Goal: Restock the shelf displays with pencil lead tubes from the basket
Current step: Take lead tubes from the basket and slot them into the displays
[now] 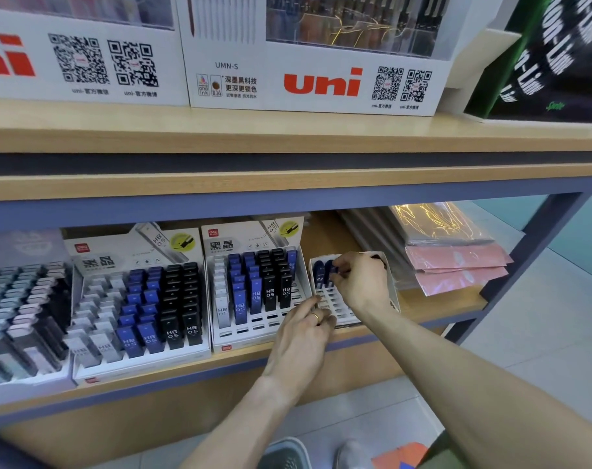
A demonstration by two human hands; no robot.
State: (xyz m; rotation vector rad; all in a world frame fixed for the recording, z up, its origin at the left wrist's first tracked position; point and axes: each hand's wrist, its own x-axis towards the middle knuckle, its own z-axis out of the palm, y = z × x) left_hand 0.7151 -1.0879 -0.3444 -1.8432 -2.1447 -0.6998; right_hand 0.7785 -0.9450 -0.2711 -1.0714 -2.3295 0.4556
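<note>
On the lower shelf a small white display tray (335,301) stands at the right of the row, mostly bare slots, with two dark blue lead tubes (320,270) upright at its back. My right hand (358,282) reaches over the tray and pinches one of those blue tubes. My left hand (304,328), with a ring on it, grips the tray's front left corner. Left of it stand two larger white displays (254,328) (199,353) holding several white, blue and black HB 0.5 tubes. A grey basket (287,451) shows at the bottom edge, by the floor.
A wooden upper shelf (287,137) carries white pen display boxes (314,82) just above my hands. Pink packets in clear wrap (457,262) lie on the lower shelf to the right. A grey-blue metal post (531,245) frames the shelf end. Another display of pale tubes (20,309) stands far left.
</note>
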